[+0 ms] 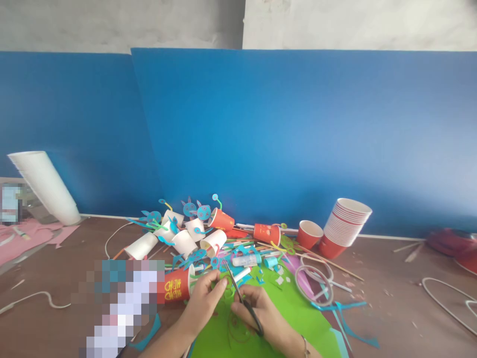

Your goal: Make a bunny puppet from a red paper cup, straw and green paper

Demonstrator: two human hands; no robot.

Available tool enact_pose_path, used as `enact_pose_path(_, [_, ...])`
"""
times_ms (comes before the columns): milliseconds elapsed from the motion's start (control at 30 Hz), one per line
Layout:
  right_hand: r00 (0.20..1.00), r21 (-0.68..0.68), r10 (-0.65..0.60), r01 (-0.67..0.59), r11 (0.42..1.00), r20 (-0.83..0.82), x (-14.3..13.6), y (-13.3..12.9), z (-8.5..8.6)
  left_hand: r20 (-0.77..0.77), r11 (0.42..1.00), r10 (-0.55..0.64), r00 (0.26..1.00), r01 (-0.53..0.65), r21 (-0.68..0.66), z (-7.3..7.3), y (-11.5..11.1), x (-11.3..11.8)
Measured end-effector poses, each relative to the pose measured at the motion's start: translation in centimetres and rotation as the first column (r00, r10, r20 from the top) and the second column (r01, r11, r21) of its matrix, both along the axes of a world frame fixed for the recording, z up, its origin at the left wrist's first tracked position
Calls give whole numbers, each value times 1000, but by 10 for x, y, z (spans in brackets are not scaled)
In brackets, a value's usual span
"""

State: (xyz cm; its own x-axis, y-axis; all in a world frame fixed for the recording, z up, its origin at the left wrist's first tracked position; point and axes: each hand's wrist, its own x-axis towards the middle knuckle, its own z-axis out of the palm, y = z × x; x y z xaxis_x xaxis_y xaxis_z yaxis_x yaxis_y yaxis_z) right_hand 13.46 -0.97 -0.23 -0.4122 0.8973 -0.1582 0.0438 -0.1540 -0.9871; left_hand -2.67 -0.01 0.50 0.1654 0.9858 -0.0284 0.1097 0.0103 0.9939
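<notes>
My left hand [205, 300] pinches a small green paper piece [225, 286] over the green sheet [286, 318]. In my right hand [259, 311] are dark-handled scissors [238, 291], their blades pointing up and left beside the paper piece. Left of my left hand lies a red cup [173, 286] with yellow characters, on its side. Just beyond my hands are a glue stick [246, 260] and blue and green paper scraps [257, 272].
White cups [184, 243] with blue paper figures lie behind my hands. Stacked cups [345, 226] lean at the right, a white stack [44, 186] at the left. Tape rolls [314, 285] sit right of the glue stick. A blue panel [279, 134] stands behind the brown table [402, 308].
</notes>
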Motion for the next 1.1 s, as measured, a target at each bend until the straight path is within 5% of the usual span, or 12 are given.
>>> enact_pose_path(467, [997, 29, 34, -32, 999, -74, -3, -3, -5, 157, 989, 42, 987, -19, -145, 2, -6, 10])
enact_pose_path(1100, [998, 27, 28, -26, 999, -59, -3, -2, -3, 131, 994, 19, 991, -4, -112, 0, -6, 9])
